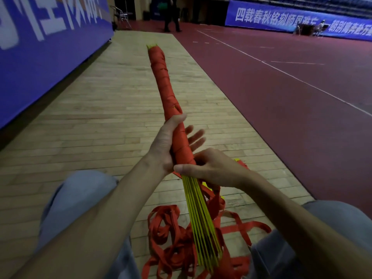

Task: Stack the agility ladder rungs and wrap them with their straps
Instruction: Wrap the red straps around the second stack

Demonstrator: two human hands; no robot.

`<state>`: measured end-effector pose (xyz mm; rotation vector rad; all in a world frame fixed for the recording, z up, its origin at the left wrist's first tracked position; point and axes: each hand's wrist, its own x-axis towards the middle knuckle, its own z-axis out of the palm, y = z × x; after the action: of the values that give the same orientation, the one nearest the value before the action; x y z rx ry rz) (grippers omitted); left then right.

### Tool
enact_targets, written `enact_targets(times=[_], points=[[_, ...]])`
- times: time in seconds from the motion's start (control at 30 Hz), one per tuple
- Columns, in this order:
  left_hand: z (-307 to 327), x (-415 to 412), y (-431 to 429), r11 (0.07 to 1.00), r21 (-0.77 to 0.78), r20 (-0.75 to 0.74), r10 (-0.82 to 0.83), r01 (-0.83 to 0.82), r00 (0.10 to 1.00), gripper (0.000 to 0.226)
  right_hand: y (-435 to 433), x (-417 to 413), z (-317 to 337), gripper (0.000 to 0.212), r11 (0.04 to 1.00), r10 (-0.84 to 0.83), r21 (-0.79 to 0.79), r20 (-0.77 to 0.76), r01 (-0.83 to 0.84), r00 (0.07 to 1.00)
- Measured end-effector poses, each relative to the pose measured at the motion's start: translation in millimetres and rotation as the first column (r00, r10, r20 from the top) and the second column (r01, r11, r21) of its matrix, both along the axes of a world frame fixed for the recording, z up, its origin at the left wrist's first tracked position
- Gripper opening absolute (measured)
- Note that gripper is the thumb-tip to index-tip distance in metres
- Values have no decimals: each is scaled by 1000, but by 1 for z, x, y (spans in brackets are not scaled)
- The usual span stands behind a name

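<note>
On the wooden floor [100,117]: we sit beside the red court [281,97].
Rungs [201,228]: yellow, stacked, slanting up and away from us; far length wound in red, near end bare.
Straps [171,238]: loose coils heaped on the floor around the bare end.
Left hand [163,141]: thumb hooked over the wrapped stretch, gripping it.
Right hand [213,168]: pinches the strap at the wrap's lower edge.

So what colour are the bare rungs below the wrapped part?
Yellow; the thin flat rungs show best in the head view.
</note>
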<state>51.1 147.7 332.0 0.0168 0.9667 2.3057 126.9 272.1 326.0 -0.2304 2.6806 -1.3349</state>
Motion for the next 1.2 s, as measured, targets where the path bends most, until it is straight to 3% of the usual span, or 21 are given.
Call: enact_targets(times=[0.07, 0.17, 0.23, 0.33, 0.43, 0.53, 0.73, 0.83, 0.93, 1.07, 1.2], points=[[-1, 1, 1, 1000, -22, -32, -16, 15, 999, 32, 4, -3, 1, 54, 997, 13, 79, 84, -20, 996], [-1, -2, 4, 967, -227, -184, 75, -116, 980, 41, 11, -4, 5, 72, 980, -4, 195, 192, -34, 981], [-2, -7, 6, 922, -304, -308, 145, -241, 940, 43, 11, -2, 5, 66, 963, -23, 270, 134, -14, 991], [-1, -15, 5, 871, -287, -420, 261, -400, 869, 48, 7, -2, 2, 44, 925, -7, 378, -86, 39, 996], [-3, -16, 4, 816, -314, -449, 324, -486, 833, 57, -2, 1, -2, 40, 881, 14, 464, -217, 91, 976], [-9, -8, 10, 844, -286, -408, 321, -453, 855, 54, -4, 3, -8, 46, 845, -43, 510, -242, 164, 969], [4, -3, -2, 978, -94, -405, 134, -187, 904, 40, 12, 0, 3, 41, 957, -28, 283, -134, 65, 991], [13, -2, -10, 999, -33, -424, 21, -39, 905, 44, 12, 8, 10, 30, 999, -36, -23, -107, 34, 994], [16, 3, -10, 991, 88, -416, -58, 104, 907, 43, 10, 14, 17, 16, 949, 61, -306, -40, -70, 997], [10, 9, -4, 943, 254, -371, -109, 214, 922, 48, 3, 14, 17, 43, 954, 90, -292, 40, -75, 995], [8, 6, -2, 972, 183, -254, -101, 150, 962, 46, -4, 8, 18, 59, 984, -51, -174, -10, 48, 999]])
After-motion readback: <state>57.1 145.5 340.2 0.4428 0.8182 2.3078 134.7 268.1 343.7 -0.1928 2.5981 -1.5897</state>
